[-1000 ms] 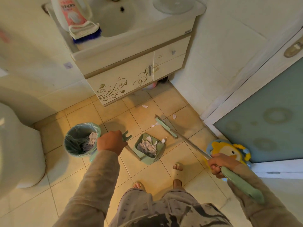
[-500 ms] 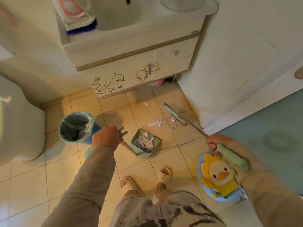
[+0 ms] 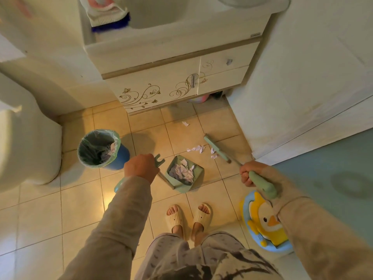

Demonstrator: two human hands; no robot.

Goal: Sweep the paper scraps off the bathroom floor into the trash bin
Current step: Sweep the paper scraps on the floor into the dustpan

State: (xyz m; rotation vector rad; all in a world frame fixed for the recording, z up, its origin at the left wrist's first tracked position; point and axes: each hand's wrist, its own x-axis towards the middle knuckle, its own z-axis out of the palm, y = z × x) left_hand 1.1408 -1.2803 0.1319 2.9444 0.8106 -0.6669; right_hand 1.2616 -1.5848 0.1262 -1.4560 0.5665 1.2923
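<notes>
Several white paper scraps (image 3: pixel 195 148) are lying beside your green broom head (image 3: pixel 216 147). Right hand (image 3: pixel 247 172) is clamped on its handle, left hand (image 3: pixel 141 167) gripping the green dustpan (image 3: pixel 184 173) handle. Next: pulling them in.

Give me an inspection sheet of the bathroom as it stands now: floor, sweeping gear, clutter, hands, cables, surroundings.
Surface: tiled floor; loose paper scraps lie beside the broom head, one more scrap nearer the cabinet.
Job's things: dustpan on the floor, holding crumpled paper; trash bin, lined, upright, paper inside.
Clutter: duck-shaped seat on the floor at the right.
Grippers: left hand grips the dustpan handle; right hand grips the broom handle.
Cables: nothing seen.
Surroundings: sink cabinet ahead, toilet at the left, door at the right.
</notes>
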